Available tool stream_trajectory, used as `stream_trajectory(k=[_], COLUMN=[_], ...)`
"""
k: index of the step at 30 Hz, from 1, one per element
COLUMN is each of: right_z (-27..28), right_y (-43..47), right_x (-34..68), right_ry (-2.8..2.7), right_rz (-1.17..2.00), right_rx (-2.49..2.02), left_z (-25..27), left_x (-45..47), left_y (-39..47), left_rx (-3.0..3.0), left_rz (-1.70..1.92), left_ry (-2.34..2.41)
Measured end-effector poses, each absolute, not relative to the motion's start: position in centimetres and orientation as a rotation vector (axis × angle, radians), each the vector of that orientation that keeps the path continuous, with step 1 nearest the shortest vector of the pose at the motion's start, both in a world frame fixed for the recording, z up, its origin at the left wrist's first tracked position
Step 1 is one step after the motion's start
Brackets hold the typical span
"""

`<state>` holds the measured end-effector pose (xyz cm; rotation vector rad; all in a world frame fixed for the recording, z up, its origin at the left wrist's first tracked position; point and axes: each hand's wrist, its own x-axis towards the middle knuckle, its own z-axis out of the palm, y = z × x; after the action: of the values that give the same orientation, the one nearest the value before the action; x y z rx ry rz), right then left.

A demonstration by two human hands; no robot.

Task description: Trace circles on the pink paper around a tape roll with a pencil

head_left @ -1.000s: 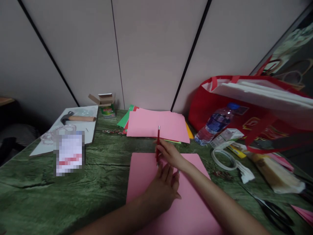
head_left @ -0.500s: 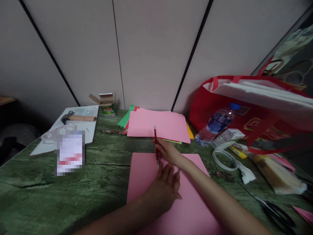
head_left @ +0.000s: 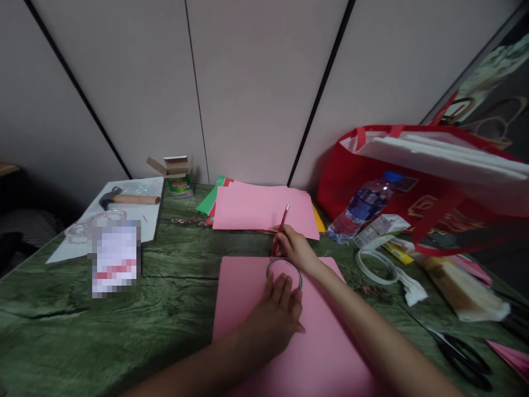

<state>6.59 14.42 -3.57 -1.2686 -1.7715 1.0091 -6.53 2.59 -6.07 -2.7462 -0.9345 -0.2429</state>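
A pink sheet of paper (head_left: 239,300) lies flat in front of me. A thin round ring (head_left: 285,259) rests near its far edge. My left hand (head_left: 275,314) lies over the ring's near side with its fingers stretched out, pressing down on it and the paper. Just beyond the ring, my right hand (head_left: 294,247) pinches a red pencil (head_left: 282,220). The pencil leans to the right, its lower end by the sheet's far edge. My left fingers hide the near part of the ring.
A pink paper stack (head_left: 264,207) lies behind. Rightward are a water bottle (head_left: 361,209), red bag (head_left: 343,171), tape roll (head_left: 376,267) and scissors (head_left: 460,353). A hammer (head_left: 132,198) lies on a white board (head_left: 151,223) at left, near a small open box (head_left: 179,184).
My right hand has moved right with the pencil, from the ring's left side to beyond its top. The pencil now leans right, and more of the ring shows. My left hand stays put.
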Motion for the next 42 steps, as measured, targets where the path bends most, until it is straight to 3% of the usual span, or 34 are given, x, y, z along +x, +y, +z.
stream_trajectory(k=[11,31,36,42], right_z=[-4.8,-5.0,-4.7,-4.6], right_y=[13.9,8.7,7.5,6.5], right_x=[9.6,13.5,13.9,12.9], right_ry=[-1.493,-1.51,-1.251,-0.951], right_rz=[0.941,0.749,0.891,1.343], right_rx=[-1.303,-1.407,-1.339,-1.115], left_z=[-6.5,-4.9,-5.2,-4.0], left_x=[-6.4,-6.7,-6.8,-6.9], left_y=[3.2,3.6,3.7,3.9], left_rx=[-2.769,-2.807,-2.847,-2.984], left_rz=[-0.259,-0.211,-0.275,-0.317], left_ry=[-0.87,-0.793,-0.869,-1.048])
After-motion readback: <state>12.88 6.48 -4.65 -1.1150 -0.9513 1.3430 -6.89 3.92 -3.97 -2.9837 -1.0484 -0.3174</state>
